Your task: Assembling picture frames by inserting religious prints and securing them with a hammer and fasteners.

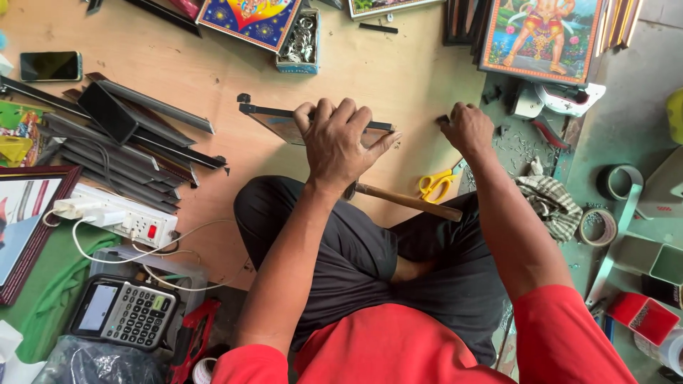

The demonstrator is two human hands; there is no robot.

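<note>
Under the curled left hand fingers lies the gripped picture frame. Right hand fingers are closed on a small dark piece.

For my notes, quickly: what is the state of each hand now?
Left hand: closed on the small picture frame.
Right hand: closed on the plywood board; contents cannot be told.

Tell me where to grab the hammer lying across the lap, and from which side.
Grip the hammer on the bare wooden handle near its right end, coming from above with the right hand. The head end is tucked under the left hand and wrist, while the handle end lies exposed beside the yellow scissors.
</note>
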